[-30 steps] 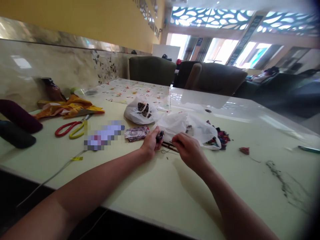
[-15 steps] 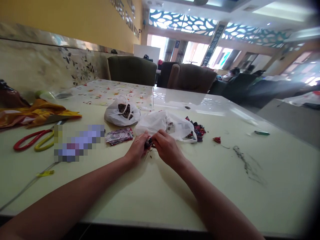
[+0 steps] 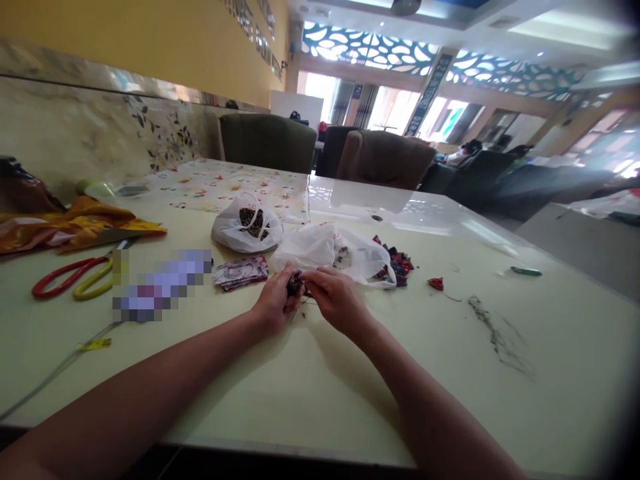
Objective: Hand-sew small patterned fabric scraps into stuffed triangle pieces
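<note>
A small dark patterned cloth bundle (image 3: 295, 283) is gripped in my left hand (image 3: 273, 301), thumb uppermost. My right hand (image 3: 339, 298) is closed in a pinch at the bundle's right side; what its fingertips hold is too small to tell. Just behind both hands lies a white plastic bag (image 3: 305, 247) with some bits of white filling in its mouth. Left of them sits a stack of printed cloth pieces (image 3: 241, 273). Behind that stack, another white bag (image 3: 227, 230) holds dark brown grains (image 3: 254, 222). A few specks and a thin strand lie below my fingers.
Red-and-yellow-handled scissors (image 3: 73, 277), a blurred-out item (image 3: 163, 287) with a cord and orange cloth (image 3: 100, 223) lie left. Rightward are finished-looking cloth bundles (image 3: 400, 263), a small red cloth piece (image 3: 436, 284), tangled thread (image 3: 487, 327) and a green object (image 3: 526, 271). Chairs (image 3: 267, 143) stand beyond the table.
My left hand has turned slightly, showing more of the dark bundle. The right hand stays pinched beside it. The whole view has shifted a little.
</note>
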Tool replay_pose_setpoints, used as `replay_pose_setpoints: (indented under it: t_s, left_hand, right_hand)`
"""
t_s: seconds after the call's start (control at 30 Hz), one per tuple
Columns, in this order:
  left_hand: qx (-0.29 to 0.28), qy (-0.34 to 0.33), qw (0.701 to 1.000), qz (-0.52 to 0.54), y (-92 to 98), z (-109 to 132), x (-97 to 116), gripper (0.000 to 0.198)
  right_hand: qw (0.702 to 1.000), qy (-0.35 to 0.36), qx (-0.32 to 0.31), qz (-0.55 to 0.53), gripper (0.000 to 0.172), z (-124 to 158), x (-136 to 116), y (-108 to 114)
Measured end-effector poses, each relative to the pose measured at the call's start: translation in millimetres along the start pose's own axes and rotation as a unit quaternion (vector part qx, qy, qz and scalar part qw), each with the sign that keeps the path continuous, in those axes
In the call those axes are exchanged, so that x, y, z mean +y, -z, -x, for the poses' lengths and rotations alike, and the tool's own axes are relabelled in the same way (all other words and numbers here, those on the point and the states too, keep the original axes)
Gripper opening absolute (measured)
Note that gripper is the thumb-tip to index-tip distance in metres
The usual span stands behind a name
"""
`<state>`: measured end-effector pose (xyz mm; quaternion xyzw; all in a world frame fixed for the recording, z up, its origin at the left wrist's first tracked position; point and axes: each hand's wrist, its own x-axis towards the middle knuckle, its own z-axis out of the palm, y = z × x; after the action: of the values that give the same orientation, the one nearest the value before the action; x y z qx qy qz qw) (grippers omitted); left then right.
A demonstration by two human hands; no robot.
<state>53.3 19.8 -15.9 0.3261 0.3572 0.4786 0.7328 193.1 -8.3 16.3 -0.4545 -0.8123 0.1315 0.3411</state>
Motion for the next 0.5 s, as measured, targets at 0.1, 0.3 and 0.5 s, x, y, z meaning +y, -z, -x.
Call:
replay_pose_setpoints:
  t_s: [0.1,0.3,0.5]
  left_hand:
    - [-0.004,-0.012,1.000,-0.011,0.8,0.0,-1.4,0.041]
    - [0.015,-0.012,1.000,-0.014,3.0,-2.7,-0.7,0.042]
    - [0.023,-0.034,0.998,-0.041,1.5,-0.7,0.2,0.043]
  right_hand:
    - [0.996,-0.011,-0.083,0.044,0.022,1.0,0.1,-2.1]
    - [0.995,-0.016,-0.070,0.070,0.033,2.0,0.9,-0.2]
    - [0.986,-0.027,-0.127,0.108,0.029,3.3,-5.2,1.4]
